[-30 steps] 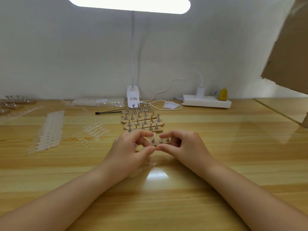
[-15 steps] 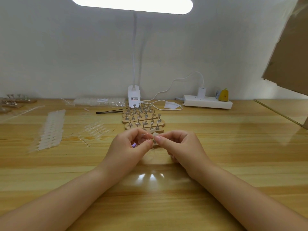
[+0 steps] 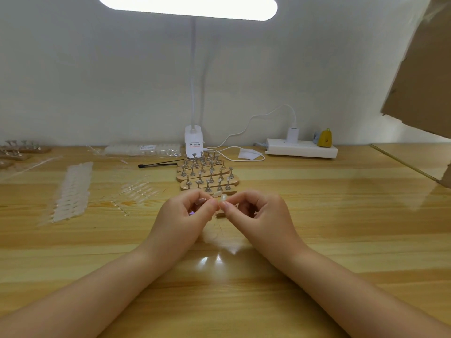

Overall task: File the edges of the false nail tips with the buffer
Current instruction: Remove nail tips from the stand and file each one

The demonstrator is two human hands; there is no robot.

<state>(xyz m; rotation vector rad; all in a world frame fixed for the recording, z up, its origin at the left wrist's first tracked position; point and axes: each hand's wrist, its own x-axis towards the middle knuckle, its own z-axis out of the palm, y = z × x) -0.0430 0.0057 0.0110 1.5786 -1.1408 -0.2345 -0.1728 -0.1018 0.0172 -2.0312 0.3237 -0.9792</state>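
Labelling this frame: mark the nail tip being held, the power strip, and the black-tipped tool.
nail tip [image 3: 223, 198], head view, its pale top above the fingertips.
power strip [image 3: 301, 147], head view, white body.
black-tipped tool [image 3: 158, 164], head view, mid-shaft.

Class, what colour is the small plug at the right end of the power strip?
Yellow plug, power strip; head view.

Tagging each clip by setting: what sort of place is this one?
Probably a home or small-workshop desk for making press-on nails. Rows of wooden stands with metal pegs, strips of nail tips and a clip-on lamp sit on a wooden table against a bare wall.
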